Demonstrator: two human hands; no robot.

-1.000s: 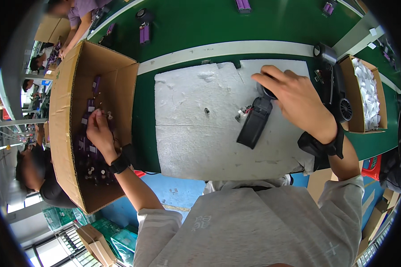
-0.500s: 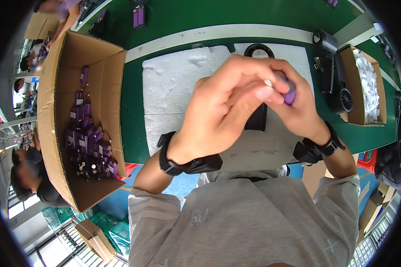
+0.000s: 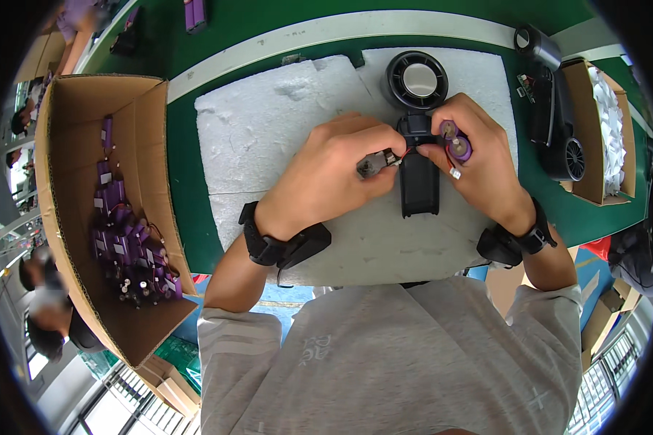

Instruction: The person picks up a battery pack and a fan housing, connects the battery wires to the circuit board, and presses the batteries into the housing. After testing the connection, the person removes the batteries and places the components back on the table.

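Purple battery cell point(image 3: 457, 141), red wire, right hand point(image 3: 479, 170) pinching it

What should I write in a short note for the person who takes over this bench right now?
Left hand: fingers pinch a small grey connector part on thin wires.
Right hand: holds the purple cylindrical battery cell.
Black handheld fan body lies on the white foam mat, between both hands.
Done: one cell is out of the cardboard box of purple cells.
Left: the cell is not yet inside the fan body.
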